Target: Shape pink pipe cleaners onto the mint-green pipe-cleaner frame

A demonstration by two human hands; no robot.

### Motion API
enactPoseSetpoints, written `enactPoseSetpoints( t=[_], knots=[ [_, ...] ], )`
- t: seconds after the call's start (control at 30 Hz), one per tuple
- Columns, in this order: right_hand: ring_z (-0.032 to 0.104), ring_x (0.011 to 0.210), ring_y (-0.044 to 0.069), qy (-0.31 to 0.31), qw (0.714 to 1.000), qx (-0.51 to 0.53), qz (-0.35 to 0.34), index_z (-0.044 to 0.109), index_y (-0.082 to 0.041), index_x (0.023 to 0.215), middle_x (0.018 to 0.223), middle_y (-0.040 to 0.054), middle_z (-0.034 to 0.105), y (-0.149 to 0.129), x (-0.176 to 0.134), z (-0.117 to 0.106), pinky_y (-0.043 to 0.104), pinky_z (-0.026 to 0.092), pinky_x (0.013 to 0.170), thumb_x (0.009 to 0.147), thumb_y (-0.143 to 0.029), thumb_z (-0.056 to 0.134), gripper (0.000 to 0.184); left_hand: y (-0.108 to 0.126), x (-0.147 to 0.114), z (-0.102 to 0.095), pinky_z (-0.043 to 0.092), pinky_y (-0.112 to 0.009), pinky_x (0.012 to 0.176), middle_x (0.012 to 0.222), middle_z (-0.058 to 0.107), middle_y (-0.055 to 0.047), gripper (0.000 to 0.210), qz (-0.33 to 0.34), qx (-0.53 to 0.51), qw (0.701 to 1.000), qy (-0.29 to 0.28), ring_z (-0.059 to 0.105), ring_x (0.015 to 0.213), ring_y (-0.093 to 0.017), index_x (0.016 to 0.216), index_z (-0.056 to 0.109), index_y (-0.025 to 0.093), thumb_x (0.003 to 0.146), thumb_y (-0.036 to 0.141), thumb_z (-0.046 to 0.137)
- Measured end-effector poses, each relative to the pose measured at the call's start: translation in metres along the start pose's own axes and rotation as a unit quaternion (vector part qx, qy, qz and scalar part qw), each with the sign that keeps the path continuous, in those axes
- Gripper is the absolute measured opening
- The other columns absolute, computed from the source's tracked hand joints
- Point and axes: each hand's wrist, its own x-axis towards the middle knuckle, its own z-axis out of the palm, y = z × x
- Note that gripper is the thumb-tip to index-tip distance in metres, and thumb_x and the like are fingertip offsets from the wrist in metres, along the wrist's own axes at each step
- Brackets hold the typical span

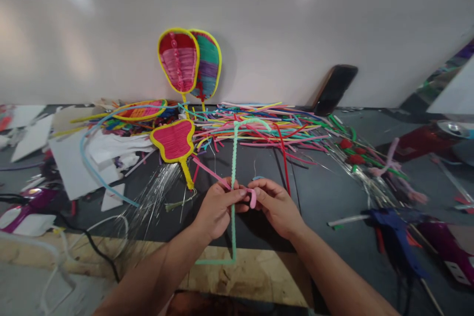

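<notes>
Between the fingertips of both hands is a pink pipe cleaner point(211, 173), its short end curled down between the hands. My left hand point(218, 207) pinches it together with a long mint-green pipe cleaner point(234, 158). That green one runs upright past the fingers, bends right at its top and turns left near the wooden edge. At the curled pink end, my right hand point(276, 205) has its thumb and fingers closed on the pink pipe cleaner. A pink fan shape with a yellow border point(173, 140) lies to the left, just beyond the left hand.
Loose coloured pipe cleaners point(259, 128) are heaped along the wall. Two fan shapes point(178, 61) lean there, with a phone point(336, 90) farther right. A blue glue gun point(398, 237) and a red can point(425, 140) are at right. Thin wires point(157, 207) and white sheets point(79, 158) lie left.
</notes>
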Motion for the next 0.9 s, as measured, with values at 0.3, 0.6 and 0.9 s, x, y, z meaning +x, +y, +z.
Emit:
enactPoseSetpoints(
  t=[0.3,0.6,0.9],
  knots=[
    [0.046,0.05,0.006,-0.016,0.996,0.081,0.045,0.061,-0.018,0.076,0.062,-0.0045,0.055,0.003,0.001,0.006,0.018,0.034,0.048,0.07,-0.033,0.073,0.02,-0.004,0.0,0.007,0.049,-0.019,0.055,0.058,0.061,0.004,0.024,0.05,0.035,0.998,0.033,0.057,0.051,-0.007,0.065,0.054,0.014,0.057,0.014,0.076],
    [0.044,0.044,0.005,0.021,0.998,0.065,0.01,0.05,-0.02,0.07,0.057,-0.0073,0.049,0.008,0.002,0.013,0.018,0.036,0.043,0.075,-0.031,0.064,0.019,-0.007,-0.002,0.016,0.046,-0.022,0.055,0.057,0.06,0.003,0.023,0.071,0.074,0.994,0.029,0.056,0.051,-0.009,0.062,0.049,0.016,0.06,0.016,0.072],
    [0.05,0.053,0.007,0.032,0.997,0.076,-0.014,0.053,-0.025,0.093,0.083,-0.0037,0.056,0.007,0.003,0.008,0.02,0.042,0.048,0.071,-0.019,0.061,0.024,-0.013,0.0,0.012,0.045,-0.019,0.055,0.058,0.061,0.003,0.02,0.05,0.096,0.994,0.021,0.055,0.051,-0.007,0.064,0.052,0.015,0.062,0.014,0.071]
  ],
)
